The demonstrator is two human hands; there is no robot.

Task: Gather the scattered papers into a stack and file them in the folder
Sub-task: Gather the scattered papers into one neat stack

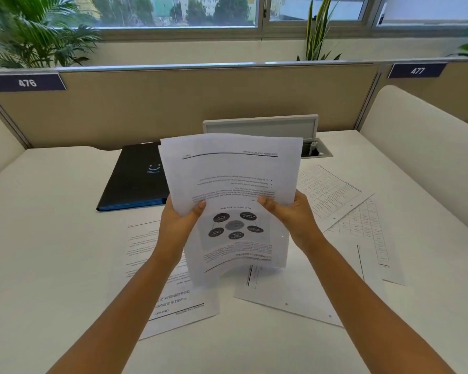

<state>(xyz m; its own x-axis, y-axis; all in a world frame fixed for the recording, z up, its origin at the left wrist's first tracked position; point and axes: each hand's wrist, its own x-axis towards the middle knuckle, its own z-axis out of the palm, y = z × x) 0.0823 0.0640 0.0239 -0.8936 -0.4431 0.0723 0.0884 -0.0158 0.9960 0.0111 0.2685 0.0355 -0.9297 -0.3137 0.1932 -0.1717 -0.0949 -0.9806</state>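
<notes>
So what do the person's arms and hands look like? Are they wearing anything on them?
Both forearms are bare, with no sleeves showing. The left hand and right hand have no gloves, and I see no watch, bracelet or rings. The thumbnails look short and plain.

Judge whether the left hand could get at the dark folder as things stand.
Probably not yet: the left hand and right hand both grip the held papers. The folder lies closed and uncovered, just beyond the left hand.

palm plant (35,36), desk partition (173,103), window (173,12)
</notes>
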